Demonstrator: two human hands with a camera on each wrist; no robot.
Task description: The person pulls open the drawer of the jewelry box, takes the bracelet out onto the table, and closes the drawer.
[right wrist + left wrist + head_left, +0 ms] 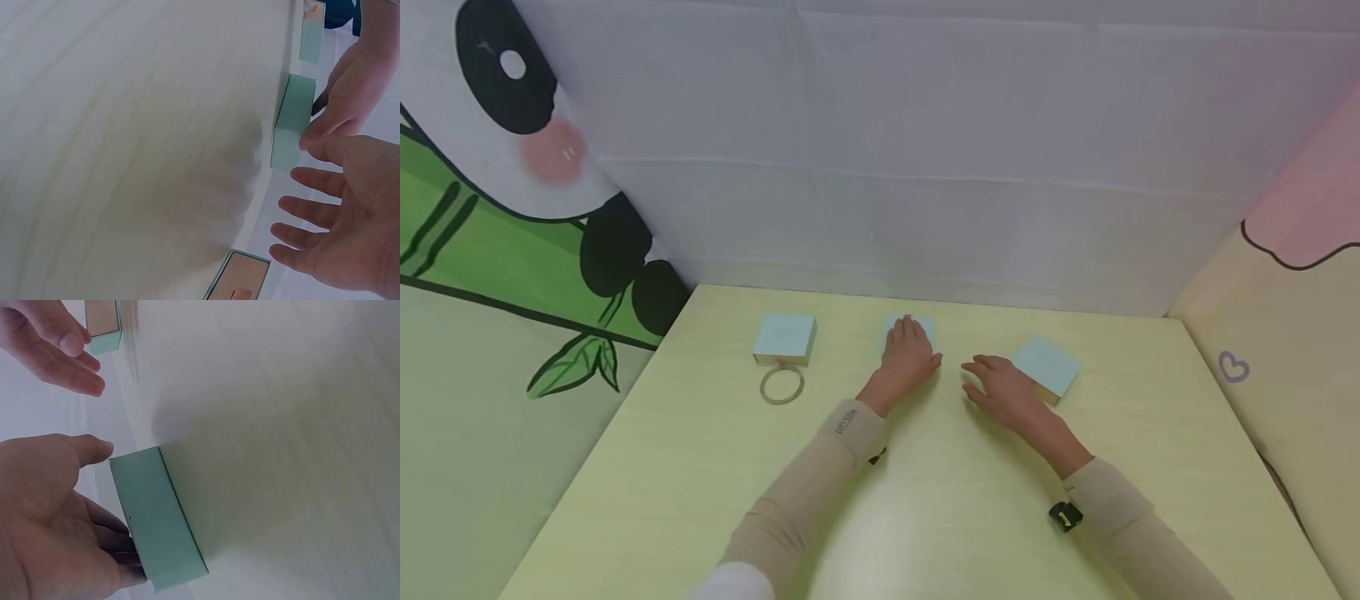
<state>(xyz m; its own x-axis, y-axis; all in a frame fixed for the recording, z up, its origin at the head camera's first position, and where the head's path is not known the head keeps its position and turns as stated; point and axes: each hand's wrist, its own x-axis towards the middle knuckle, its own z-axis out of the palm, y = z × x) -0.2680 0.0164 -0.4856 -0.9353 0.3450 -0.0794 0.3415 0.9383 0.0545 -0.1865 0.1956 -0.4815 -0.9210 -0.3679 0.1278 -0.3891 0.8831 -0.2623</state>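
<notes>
My left hand (910,358) lies over the middle light-blue box (925,325), fingers extended across its top. In the left wrist view the left thumb is held off to one side of this box (159,519), which stands on the table. My right hand (1007,392) is held between the middle box and the right light-blue box (1048,367), fingers spread and nothing in them. The right wrist view shows that right hand (356,212) palm-on, with the right box (240,275) below it, its tan end showing.
A third light-blue box (785,336) sits at the table's back left. Just in front of it lies a pale bangle (782,386). A white cloth wall (925,233) rises behind the table (925,517), and printed panels stand at both sides.
</notes>
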